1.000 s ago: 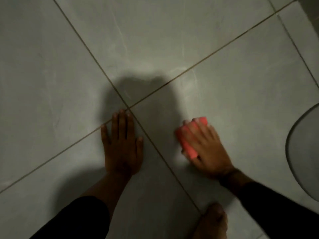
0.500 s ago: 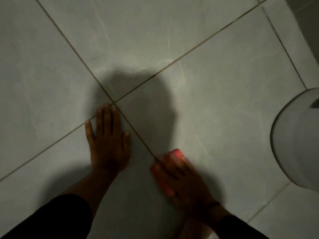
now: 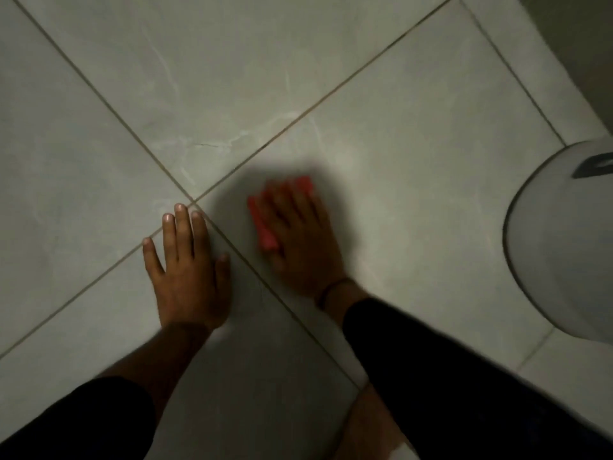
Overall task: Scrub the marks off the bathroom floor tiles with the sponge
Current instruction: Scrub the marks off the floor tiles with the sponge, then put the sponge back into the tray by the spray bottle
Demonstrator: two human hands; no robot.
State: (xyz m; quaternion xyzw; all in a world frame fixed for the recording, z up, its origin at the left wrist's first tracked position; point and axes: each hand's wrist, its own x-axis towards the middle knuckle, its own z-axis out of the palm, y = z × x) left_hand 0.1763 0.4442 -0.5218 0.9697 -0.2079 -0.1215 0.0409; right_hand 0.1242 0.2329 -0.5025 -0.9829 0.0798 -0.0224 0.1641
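Left hand flat on the floor tiles, fingers spread, empty, fingertips at the crossing of the grout lines; its dark sleeve is cut off by the bottom edge. Just right of it, the right hand is blurred, pressing down on the red sponge, mostly hidden beneath it. Half a second ago that sponge sat nearer the body; now it's further up the tile. Far right, a white toilet, cropped.
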